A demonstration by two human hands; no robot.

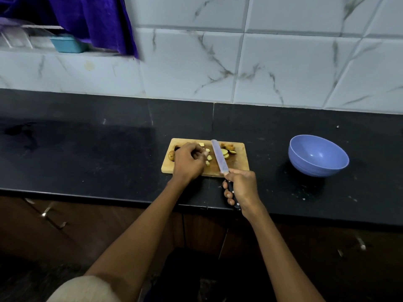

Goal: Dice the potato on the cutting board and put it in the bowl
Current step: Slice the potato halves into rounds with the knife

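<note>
A small wooden cutting board [241, 164] lies on the black counter. On it are pale potato cubes [209, 158], potato slices [226, 153] to the right of the blade and an uncut brown piece [171, 155] at the left end. My left hand [188, 162] hovers over the board's left half with curled fingers beside the cubes; whether it pinches one is unclear. My right hand [241, 186] grips the black handle of a knife [219, 156], whose blade lies across the board between cubes and slices. A blue bowl [318, 155] stands to the right, apart from the board, and looks empty.
The black counter [98, 153] runs along a marble-patterned tiled wall [283, 62]. At the upper left a blue tray [68, 43] sits on a sill under a purple cloth [98, 20]. Wooden cabinet fronts [54, 223] lie below the counter edge.
</note>
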